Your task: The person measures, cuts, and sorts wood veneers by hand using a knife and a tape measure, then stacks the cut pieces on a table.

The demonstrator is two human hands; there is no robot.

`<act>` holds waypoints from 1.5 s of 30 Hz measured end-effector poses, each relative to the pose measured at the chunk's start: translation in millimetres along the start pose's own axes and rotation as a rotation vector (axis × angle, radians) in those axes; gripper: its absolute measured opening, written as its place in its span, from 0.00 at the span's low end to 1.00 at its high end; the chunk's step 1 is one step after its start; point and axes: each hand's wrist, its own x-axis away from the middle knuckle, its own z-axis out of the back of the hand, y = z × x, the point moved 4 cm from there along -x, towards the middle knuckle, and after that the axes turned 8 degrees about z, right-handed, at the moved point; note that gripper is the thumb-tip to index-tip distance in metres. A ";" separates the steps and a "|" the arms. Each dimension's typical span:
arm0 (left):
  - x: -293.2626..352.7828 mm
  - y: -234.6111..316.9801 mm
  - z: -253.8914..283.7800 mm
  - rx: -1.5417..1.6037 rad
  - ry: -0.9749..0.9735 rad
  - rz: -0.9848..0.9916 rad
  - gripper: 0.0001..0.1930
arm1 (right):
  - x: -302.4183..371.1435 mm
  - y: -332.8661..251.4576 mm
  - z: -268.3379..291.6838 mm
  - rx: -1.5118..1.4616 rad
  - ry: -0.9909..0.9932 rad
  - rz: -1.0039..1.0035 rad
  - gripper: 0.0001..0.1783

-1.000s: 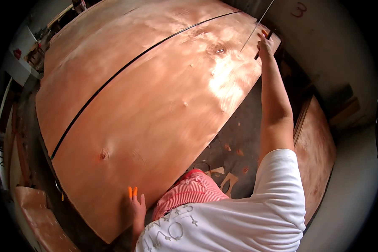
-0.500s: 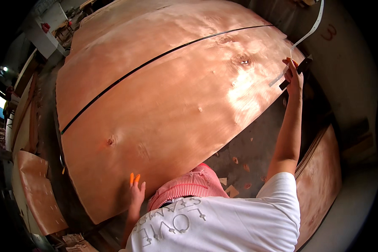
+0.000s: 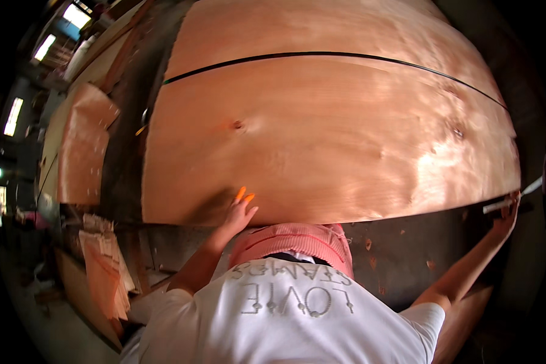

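A large reddish-brown sheet of wood veneer (image 3: pixel 321 139) spreads out in front of me, with knots and a bright patch of glare at its right. My left hand (image 3: pixel 239 213) is at the sheet's near edge, fingers stretched out, orange finger covers on two of them. Far to the right, my right hand (image 3: pixel 507 212) is at the sheet's right near corner. Its fingers are closed on a pale strip of tape (image 3: pixel 494 207), which seems to run on as a white length (image 3: pixel 532 185) beyond the hand. The fingertips are partly hidden there.
A black band (image 3: pixel 309 53) lies across the sheet from left to right. Smaller veneer pieces (image 3: pixel 85 148) rest on a stack at the left, and a bundle of scraps (image 3: pixel 106 261) is below. Wood chips (image 3: pixel 372 262) lie on the dark floor. Another board (image 3: pixel 461 321) is at lower right.
My view has swung to the right, so the sheet appears turned. The right hand has come down along the sheet's right end to its near corner. The left hand remains at the near edge.
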 end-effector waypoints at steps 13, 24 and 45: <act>14.7 -9.6 -8.1 0.036 -0.003 0.050 0.22 | -138.4 69.6 -2.3 -0.078 -0.154 -0.076 0.16; 19.1 -4.5 19.2 0.136 0.017 0.119 0.19 | 0.7 101.0 -184.3 -0.679 -0.832 -0.345 0.15; 41.1 -21.7 8.0 0.072 -0.157 0.199 0.17 | 11.3 362.2 -165.1 -0.184 -0.288 -0.732 0.11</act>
